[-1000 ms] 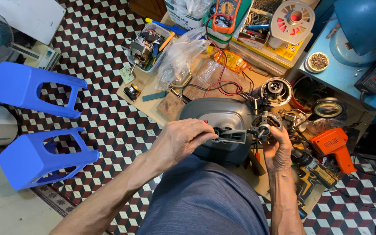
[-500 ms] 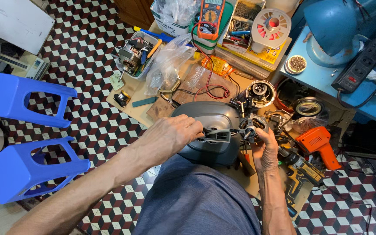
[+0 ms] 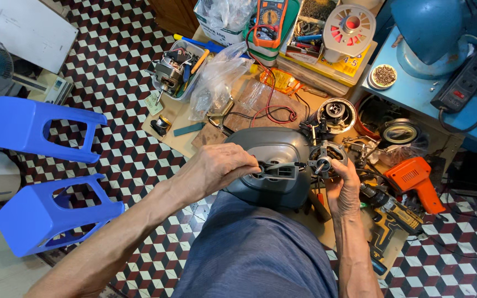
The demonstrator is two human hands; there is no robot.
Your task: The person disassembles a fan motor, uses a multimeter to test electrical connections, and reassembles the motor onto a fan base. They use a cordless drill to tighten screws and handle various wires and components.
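Pliers (image 3: 276, 170) sit clamped in the closed left hand (image 3: 219, 168), jaws reaching right to a small motor (image 3: 325, 157), which the right hand (image 3: 344, 187) grips from below, over a grey housing (image 3: 269, 149).

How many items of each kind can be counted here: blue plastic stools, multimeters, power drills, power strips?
Blue plastic stools: 2, one lying above the other
Multimeter: 1
Power drills: 2, an orange drill and a yellow-and-black drill
Power strip: 1
Total: 6
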